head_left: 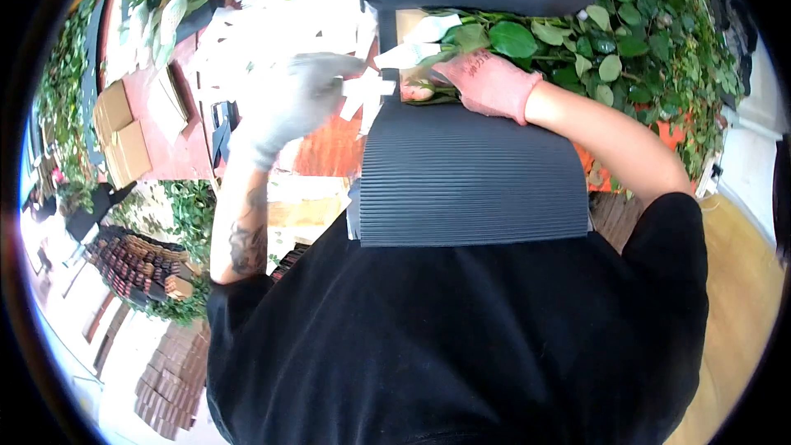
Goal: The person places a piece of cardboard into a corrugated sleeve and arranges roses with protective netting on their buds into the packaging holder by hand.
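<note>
The pink rose (417, 89) lies just beside the fingertips of my right hand (493, 89), its fingers curved, how tightly I cannot tell. My left hand (298, 103) is blurred near white paper (359, 92), its grip unclear.

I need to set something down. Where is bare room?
Red tabletop shows bare between the grey-gloved left hand and lower black corrugated sheet, and just right of the brown cardboard. White papers and green leafy stems crowd beyond.
</note>
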Available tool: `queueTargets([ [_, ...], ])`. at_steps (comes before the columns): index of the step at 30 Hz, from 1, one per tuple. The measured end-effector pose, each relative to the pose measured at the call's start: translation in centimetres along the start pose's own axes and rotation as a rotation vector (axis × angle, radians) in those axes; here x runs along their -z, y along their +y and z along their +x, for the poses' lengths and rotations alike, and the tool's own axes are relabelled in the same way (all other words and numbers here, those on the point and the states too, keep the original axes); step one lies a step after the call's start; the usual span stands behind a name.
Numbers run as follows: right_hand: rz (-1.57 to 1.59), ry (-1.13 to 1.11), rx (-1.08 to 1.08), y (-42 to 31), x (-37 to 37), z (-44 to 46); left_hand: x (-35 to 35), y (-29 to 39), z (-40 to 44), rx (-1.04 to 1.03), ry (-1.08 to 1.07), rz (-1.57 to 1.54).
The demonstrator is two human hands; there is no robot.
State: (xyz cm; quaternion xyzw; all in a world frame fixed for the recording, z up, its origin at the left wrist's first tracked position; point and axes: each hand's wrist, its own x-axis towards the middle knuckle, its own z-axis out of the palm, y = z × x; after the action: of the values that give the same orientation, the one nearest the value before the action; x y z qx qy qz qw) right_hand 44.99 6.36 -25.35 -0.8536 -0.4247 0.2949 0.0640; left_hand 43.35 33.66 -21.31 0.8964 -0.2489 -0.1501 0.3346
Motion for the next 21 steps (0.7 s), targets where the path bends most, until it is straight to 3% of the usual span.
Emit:
queueTargets([
  [1, 0.021, -0.004, -0.002, 0.1, 0.0, -0.1, -1.1, 0.9, 1.0, -0.114, -0.034, -0.130],
  [3, 0.035, 0.008, 0.014, 0.0, 0.8, -0.3, -3.5, 1.8, 2.7, -0.145, -0.215, -0.212],
  [4, 0.163, -0.021, -0.033, -0.2, 2.0, -0.5, -4.3, 1.2, 3.0, -0.142, -0.185, -0.213],
  [5, 0.294, -0.052, -0.082, -0.1, 2.8, -0.4, -4.9, 0.9, 3.3, -0.056, -0.302, -0.130],
  [6, 0.177, 0.112, -0.118, 0.1, 2.3, -0.7, -5.4, 0.8, 3.3, 0.033, -0.425, -0.053],
  [10, 0.076, 0.442, -0.038, 3.1, 3.1, -1.9, -4.5, 1.8, 3.3, 0.040, -0.453, -0.015],
  [14, -0.153, 0.280, -0.155, 1.9, 2.4, -2.3, -4.7, 1.6, 3.3, 0.050, -0.442, -0.012],
  [16, -0.150, 0.207, -0.137, 0.7, 2.6, -2.2, -4.1, 1.7, 3.3, -0.062, -0.462, 0.042],
  [18, -0.098, 0.115, -0.182, -0.2, 2.7, -1.4, -4.7, 1.4, 3.2, -0.044, -0.444, 0.024],
  [21, -0.225, 0.164, -0.141, 0.1, 0.8, -0.3, -5.4, 0.9, 3.0, -0.036, -0.422, -0.012],
])
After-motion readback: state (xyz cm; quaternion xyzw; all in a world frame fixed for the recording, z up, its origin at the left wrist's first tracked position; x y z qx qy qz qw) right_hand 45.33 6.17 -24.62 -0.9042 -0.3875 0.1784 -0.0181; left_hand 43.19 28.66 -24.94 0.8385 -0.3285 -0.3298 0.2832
